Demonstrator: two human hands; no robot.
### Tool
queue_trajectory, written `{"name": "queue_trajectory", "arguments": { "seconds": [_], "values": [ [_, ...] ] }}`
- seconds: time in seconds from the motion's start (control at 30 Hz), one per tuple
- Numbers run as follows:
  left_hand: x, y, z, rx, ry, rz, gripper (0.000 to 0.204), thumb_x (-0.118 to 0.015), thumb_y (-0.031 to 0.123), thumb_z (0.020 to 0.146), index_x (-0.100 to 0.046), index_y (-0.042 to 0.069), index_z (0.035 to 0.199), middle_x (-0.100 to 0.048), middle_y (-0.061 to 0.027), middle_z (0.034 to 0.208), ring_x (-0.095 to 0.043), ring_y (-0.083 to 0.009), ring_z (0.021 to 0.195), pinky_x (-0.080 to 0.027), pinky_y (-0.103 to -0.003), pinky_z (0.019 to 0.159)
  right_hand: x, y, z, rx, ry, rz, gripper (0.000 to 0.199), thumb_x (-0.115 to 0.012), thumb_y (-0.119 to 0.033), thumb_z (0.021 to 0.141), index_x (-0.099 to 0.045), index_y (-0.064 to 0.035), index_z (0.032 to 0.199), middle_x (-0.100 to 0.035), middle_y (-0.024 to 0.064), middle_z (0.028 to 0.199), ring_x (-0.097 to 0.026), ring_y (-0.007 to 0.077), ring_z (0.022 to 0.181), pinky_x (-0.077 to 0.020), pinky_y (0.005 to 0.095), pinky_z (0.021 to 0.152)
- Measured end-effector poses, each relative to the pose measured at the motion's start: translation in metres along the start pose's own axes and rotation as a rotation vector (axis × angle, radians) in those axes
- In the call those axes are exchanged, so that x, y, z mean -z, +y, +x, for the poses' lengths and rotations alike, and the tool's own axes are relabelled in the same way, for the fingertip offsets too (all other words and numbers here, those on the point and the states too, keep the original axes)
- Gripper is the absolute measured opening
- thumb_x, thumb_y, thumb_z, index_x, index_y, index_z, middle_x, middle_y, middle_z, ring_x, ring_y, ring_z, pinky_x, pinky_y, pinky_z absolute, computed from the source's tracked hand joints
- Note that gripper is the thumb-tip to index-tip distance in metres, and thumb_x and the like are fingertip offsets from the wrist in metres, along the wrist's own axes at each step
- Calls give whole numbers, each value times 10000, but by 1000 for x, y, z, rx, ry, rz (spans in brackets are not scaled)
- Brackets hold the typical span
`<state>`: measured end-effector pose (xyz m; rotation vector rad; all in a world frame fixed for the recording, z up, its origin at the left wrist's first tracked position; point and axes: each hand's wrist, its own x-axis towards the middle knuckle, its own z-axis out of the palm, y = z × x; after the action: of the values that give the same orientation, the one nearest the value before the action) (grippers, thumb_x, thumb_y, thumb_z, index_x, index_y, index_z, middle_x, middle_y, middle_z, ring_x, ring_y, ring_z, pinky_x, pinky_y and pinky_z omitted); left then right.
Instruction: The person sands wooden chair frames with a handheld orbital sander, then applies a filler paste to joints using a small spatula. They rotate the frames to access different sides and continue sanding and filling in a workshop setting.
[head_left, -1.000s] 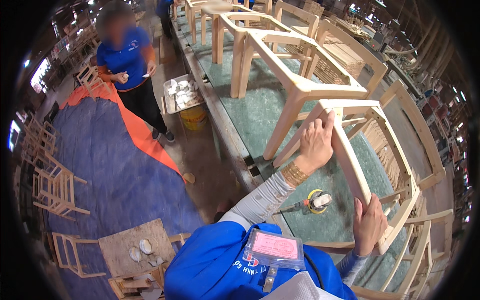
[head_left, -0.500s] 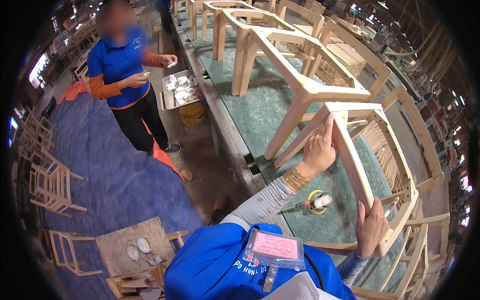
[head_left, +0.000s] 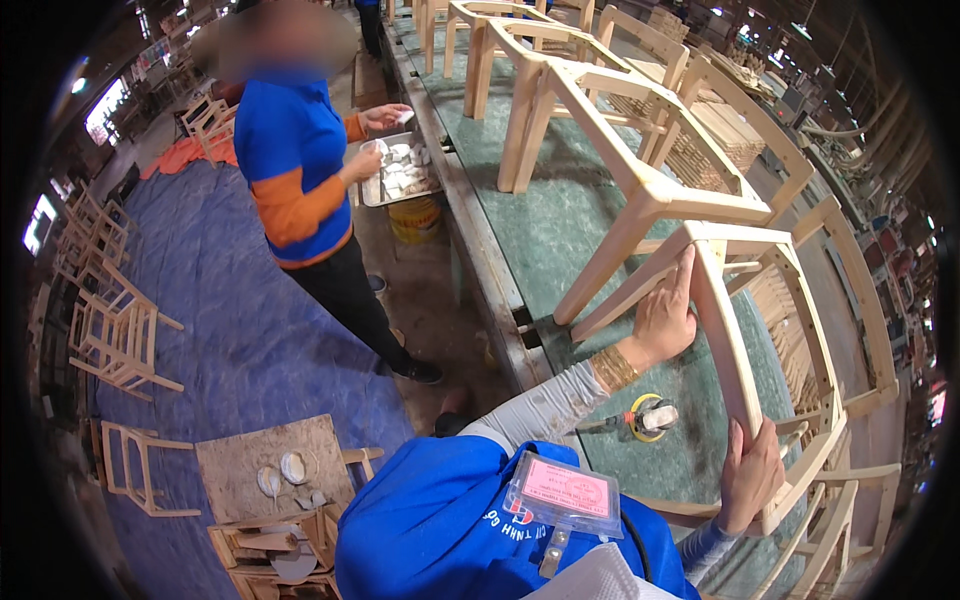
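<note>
Pale wood chair frame (head_left: 733, 350) is resting on the green bench (head_left: 535, 240), probably being steadied: right hand (head_left: 752, 475) is gripping its near corner, left hand (head_left: 665, 320) is lying by the far one, index stretched out. I'm not really seeing whether the left's gripping. Yellow-rimmed power tool (head_left: 653, 418) is sitting nearby. Past the bench, blue sheeting (head_left: 260, 340) is lying out and a co-worker (head_left: 290, 205) is standing by a tray (head_left: 402, 199).
</note>
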<state>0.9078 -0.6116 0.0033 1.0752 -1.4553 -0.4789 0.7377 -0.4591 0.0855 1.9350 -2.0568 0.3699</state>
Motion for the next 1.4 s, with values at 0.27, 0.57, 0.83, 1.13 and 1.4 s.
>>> {"name": "queue_trajectory", "arguments": {
  "seconds": [0.27, 0.57, 0.83, 1.13, 1.4],
  "values": [
    [0, -5, -3, -119, 71, 34, 836, -473, -71, 695, -138, 51, 1451, -372, -287, 1361, -421, -456, 1197, -431, -469, 934, -3, 1, -1, 6, 59, 3, 340, -586, -345, 860, -543, -32, 987, -619, 176, 859, -602, 373, 747, -446, 438, 640],
    [1, -12, -9, 65, -61, -60, 846, -476, -51, 687, -125, 46, 1451, -449, -298, 1285, -501, -439, 1112, -428, -462, 920, -3, 4, -1, 23, 61, -11, 327, -601, -332, 852, -535, -38, 981, -608, 170, 825, -595, 357, 730, -441, 424, 628],
    [5, -13, -7, 34, -99, -27, 834, -473, -54, 686, -155, 46, 1450, -443, -269, 1306, -491, -413, 1137, -422, -440, 937, -2, 5, -1, 23, 73, 3, 308, -620, -300, 843, -536, -43, 989, -602, 141, 832, -594, 337, 743, -437, 410, 633],
    [7, -3, 0, -59, -48, 11, 862, -495, -31, 672, -122, 12, 1448, -411, -290, 1333, -503, -428, 1126, -435, -443, 926, -1, 4, -1, -14, 29, -3, 323, -590, -327, 864, -539, -46, 1016, -621, 148, 879, -602, 335, 794, -444, 399, 674],
    [4, 4, -3, -72, -41, 44, 852, -484, -39, 677, -102, -17, 1438, -405, -329, 1306, -464, -436, 1166, -403, -449, 975, 0, 5, -1, -28, 7, -14, 337, -590, -336, 862, -536, -44, 1022, -621, 155, 882, -601, 341, 794, -444, 403, 676]
  ]
}}
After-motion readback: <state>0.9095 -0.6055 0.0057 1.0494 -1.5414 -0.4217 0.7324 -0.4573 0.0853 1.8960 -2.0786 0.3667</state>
